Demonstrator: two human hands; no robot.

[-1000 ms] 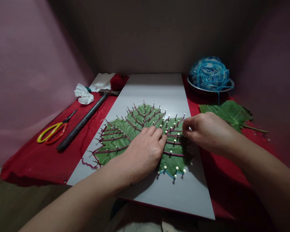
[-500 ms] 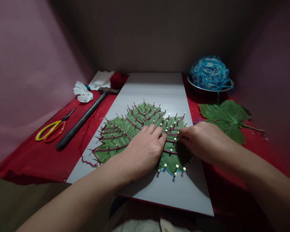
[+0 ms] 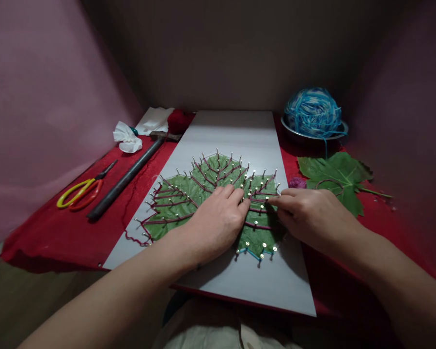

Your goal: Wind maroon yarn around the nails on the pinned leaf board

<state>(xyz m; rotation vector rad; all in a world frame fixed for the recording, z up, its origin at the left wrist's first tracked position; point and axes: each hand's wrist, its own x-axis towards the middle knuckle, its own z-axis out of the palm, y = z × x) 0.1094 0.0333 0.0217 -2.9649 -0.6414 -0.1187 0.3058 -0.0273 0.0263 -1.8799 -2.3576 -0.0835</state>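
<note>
- Left hand [image 3: 220, 220] lies over the green leaf [image 3: 252, 237], fingers bent (gripping anything? cannot tell).
- Right hand [image 3: 307, 208] reaches the leaf's nails [image 3: 262, 256]; its grasp is unclear.
- Leaf, strung with purple yarn [image 3: 264, 227], sits on white board [image 3: 236, 135].

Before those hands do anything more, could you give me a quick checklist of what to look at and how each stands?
1. Left hand over the nailed leaf: ok.
2. Right hand beside the nails on the leaf's right side: ok.
3. Yarn gripped in the right fingers: cannot tell, too small.
4. Red strand pulled taut: not ok, it lies slack and wavy left of the leaf.
5. Scissors off the white board: ok, on red cloth.
</note>
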